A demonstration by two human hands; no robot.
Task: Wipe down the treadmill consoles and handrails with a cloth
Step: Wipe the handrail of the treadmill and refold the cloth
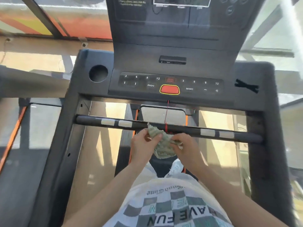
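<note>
- The left hand [143,145] and right hand [186,147] meet at centre frame, the fingers of each curled into the cloth [164,145]. It is a crumpled greenish wad held between them.
- The cloth's top corner overlaps the bar [91,120] in view; whether it touches is unclear.
- The step looks like bunching or refolding the cloth before a pass. It is best folded to a flat, clean face, so a palm can press it evenly.
- The bar crosses the frame just above the hands, with pale patches toward each end. Wrap the cloth round it and slide from end to end.
- A red cord [166,112] hangs from the console [139,63] to the bar's middle — work round it rather than tug it.
- The console fills the upper centre, with a red button [169,89] low on it — go lightly over the keys.
</note>
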